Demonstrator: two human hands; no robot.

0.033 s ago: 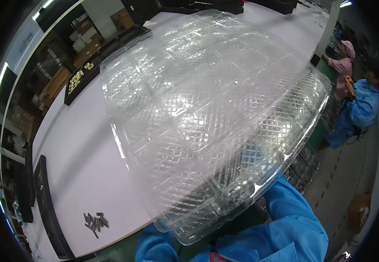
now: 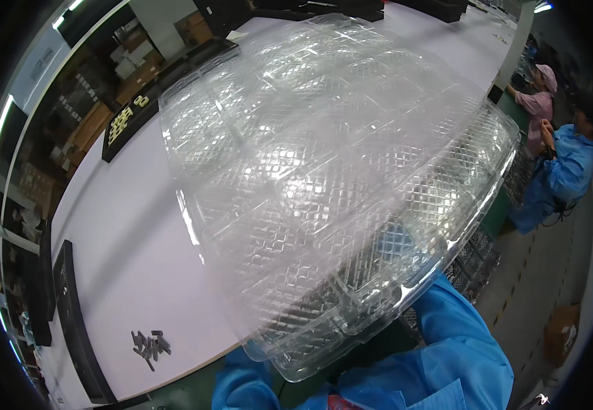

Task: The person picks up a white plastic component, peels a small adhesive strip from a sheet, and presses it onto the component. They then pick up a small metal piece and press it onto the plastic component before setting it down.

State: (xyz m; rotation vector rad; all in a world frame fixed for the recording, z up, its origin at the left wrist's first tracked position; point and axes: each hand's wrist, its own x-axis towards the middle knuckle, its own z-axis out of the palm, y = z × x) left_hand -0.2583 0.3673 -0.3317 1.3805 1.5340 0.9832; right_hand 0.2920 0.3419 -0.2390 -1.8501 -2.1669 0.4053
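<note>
A large clear plastic blister tray (image 2: pixel 296 188), with cross-hatched compartments, fills the middle of the view. It slants over the white table (image 2: pixel 132 239), and its near edge juts past the table's front edge. My left sleeve (image 2: pixel 243 383) reaches up to the tray's near left corner, where the hand is hidden. From the lower right my right sleeve (image 2: pixel 457 318) runs in beneath the tray's right edge. Blue shows blurred through the plastic there. Neither hand's fingers can be made out, so their grip on the tray is hidden.
Small dark rod-like pieces (image 2: pixel 150 347) lie piled at the near left, beside a long black bar (image 2: pixel 78 321). A black tray of yellowish parts (image 2: pixel 124 126) stands at the far left. Two people work at right, one in blue (image 2: pixel 562 171). A cardboard box (image 2: pixel 561 335) sits on the floor.
The tray's glints have shifted slightly to the right. Both sleeves stay practically in place.
</note>
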